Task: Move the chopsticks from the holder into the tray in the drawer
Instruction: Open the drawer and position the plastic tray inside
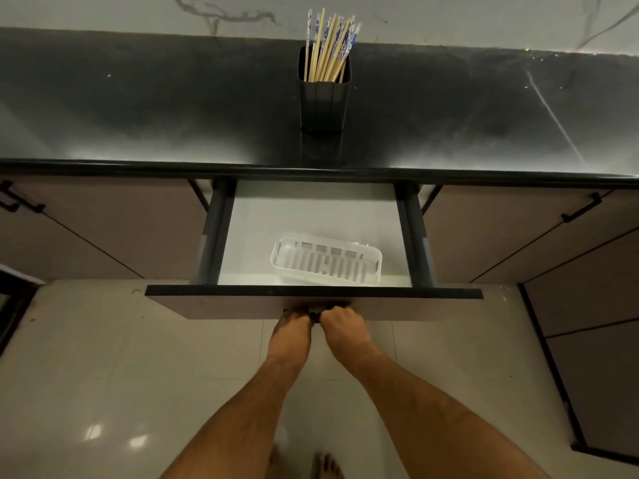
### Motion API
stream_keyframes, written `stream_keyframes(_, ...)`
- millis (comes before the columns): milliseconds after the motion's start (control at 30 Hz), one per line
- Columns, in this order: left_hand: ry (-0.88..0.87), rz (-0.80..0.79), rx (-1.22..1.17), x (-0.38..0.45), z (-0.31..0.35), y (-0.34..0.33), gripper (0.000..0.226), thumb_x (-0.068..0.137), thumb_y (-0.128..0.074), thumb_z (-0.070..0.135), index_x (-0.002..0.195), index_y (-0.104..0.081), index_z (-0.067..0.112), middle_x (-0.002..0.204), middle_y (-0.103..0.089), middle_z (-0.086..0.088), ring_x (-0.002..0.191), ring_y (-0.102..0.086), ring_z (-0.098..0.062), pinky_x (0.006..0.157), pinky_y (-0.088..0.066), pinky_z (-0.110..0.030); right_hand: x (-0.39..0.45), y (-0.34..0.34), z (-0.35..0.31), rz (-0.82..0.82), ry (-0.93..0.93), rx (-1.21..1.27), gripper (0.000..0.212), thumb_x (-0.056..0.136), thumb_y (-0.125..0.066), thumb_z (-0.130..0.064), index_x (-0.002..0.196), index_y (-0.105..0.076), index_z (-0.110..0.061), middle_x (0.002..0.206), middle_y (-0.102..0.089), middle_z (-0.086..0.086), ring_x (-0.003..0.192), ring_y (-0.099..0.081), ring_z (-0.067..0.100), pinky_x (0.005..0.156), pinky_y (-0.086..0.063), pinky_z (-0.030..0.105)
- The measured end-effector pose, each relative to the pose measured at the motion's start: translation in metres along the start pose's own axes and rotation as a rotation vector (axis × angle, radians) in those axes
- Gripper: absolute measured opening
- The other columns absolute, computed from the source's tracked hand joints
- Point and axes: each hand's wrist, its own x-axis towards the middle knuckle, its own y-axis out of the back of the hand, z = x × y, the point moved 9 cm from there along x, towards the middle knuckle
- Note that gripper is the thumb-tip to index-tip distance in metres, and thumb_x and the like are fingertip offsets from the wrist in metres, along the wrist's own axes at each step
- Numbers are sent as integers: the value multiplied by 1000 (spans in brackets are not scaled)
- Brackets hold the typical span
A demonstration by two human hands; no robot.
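Head view: drawer is pulled out below the dark countertop, white floor inside. White slotted plastic tray sits in it toward the front, a bit right of centre, lying at a slight angle. Tray looks bare; its near wall is partly cut off by the drawer front panel.

Chopsticks are all in the dark square holder, standing upright on the countertop near the back wall, directly behind the drawer. Mix of plain bamboo ones and blue-and-white patterned ones, fanned out and leaning right. Lower halves hidden inside the holder, count not readable.

Left hand and right hand are side by side at the middle of the drawer front, both curled closed on the black drawer handle. Fingertips wrap under and out of sight; only a sliver of handle shows between the knuckles.

Cabinet doors either side are closed, black bar handles partly cropped at the frame edges. Bare toes at the bottom edge on the tile floor, blurred.
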Motion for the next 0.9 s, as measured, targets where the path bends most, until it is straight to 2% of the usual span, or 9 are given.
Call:
stream_keyframes(67, -7, -27, -14, -16, -5, -10, 30, 100, -53, 19, 130, -61, 16, 135, -60, -9, 126, -55, -24, 108, -44, -32, -16, -8, -5, -2, -1, -19, 27, 98, -57, -8, 122, -69, -14, 117, -71, 12, 107, -67, 32, 93, -51, 40)
stream_keyframes(167, -50, -60, 24, -39, -8, -18, 33, 98, -51, 22, 129, -61, 13, 136, -60, -9, 124, -56, -22, 90, -46, -7, -36, -15, -11, 3, -13, -39, 27, 98, -55, -8, 120, -69, -14, 116, -71, 11, 106, -67, 31, 94, -50, 39)
stream_keyframes(200, -48, -55, 35, -45, -11, -20, 33, 98, -52, 23, 129, -60, 14, 136, -60, -8, 125, -56, -22, 90, -45, -6, -41, -17, -13, 0, -19, -44, 27, 98, -55, -8, 120, -69, -14, 115, -72, 12, 105, -68, 31, 95, -49, 39)
stream_keyframes(333, -63, -55, 19, -59, -9, -22, 35, 99, -57, 25, 134, -55, 19, 140, -57, -4, 130, -52, -22, 111, -38, -28, -60, -23, -21, -20, -36, -53, 26, 96, -59, -8, 119, -71, -14, 113, -73, 11, 103, -69, 30, 96, -49, 38)
stream_keyframes(500, -87, -116, 139, -76, -2, -23, 34, 97, -57, 16, 131, -57, 18, 137, -58, -8, 123, -56, -26, 106, -45, -34, -76, -19, -28, -14, -26, -14, 26, 92, -62, -5, 113, -73, -15, 108, -74, 9, 98, -70, 29, 88, -53, 38)
stream_keyframes(600, -91, -126, 134, -84, 2, -19, 30, 94, -59, 8, 122, -64, 16, 124, -65, -8, 111, -62, -26, 96, -51, -33, -84, -14, -32, -5, -23, 54, 22, 93, -61, -5, 107, -74, -15, 102, -75, 8, 92, -71, 28, 86, -56, 37)
stream_keyframes(700, -147, -61, 162, -95, 17, 1, 16, 94, -62, 13, 107, -71, 16, 106, -73, -6, 96, -68, -23, 86, -55, -30, -99, 6, -38, 117, 23, 106, 14, 91, -64, -6, 98, -75, -12, 92, -74, 9, 82, -70, 29, 76, -60, 38)
stream_keyframes(800, -314, 85, 177, -109, 43, 31, 11, 89, -62, 11, 91, -73, 14, 89, -73, -5, 79, -68, -20, 76, -55, -28, -123, 43, -43, 337, 118, 162, 9, 77, -74, 1, 76, -70, -8, 71, -69, 9, 60, -64, 27, 52, -57, 34)
stream_keyframes(900, -458, 181, 139, -121, 70, 61, 10, 77, -64, 2, 75, -70, 9, 72, -70, -8, 65, -64, -23, 66, -55, -34, -139, 80, -42, 506, 188, 169, 14, 79, -72, 3, 74, -66, -8, 67, -65, 7, 55, -58, 22, 47, -50, 31)
